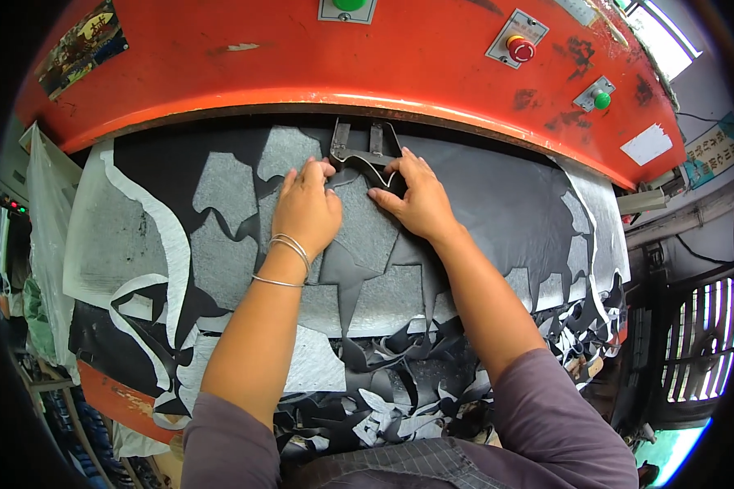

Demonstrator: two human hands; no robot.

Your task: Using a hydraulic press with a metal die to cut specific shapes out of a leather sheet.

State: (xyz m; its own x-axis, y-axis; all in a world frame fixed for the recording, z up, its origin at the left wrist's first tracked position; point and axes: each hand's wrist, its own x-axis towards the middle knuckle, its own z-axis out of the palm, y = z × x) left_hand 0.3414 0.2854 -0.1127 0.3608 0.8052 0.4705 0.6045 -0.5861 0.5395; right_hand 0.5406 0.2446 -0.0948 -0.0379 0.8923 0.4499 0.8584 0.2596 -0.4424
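A steel cutting die with a curved, pointed near edge and crossbars lies on a black leather-like sheet, close under the front of the red machine. At the die's left edge my left hand has its fingers bent against the metal. Thumb and fingers of my right hand grip its right side. Several shaped holes are cut in the sheet to the left of and below the die, and a grey board shows through them. The die's far end sits in the shadow beneath the machine.
The red machine body spans the far side, with a red push button and green buttons. Black and white offcuts heap along the near edge. Clear plastic sheeting hangs at left.
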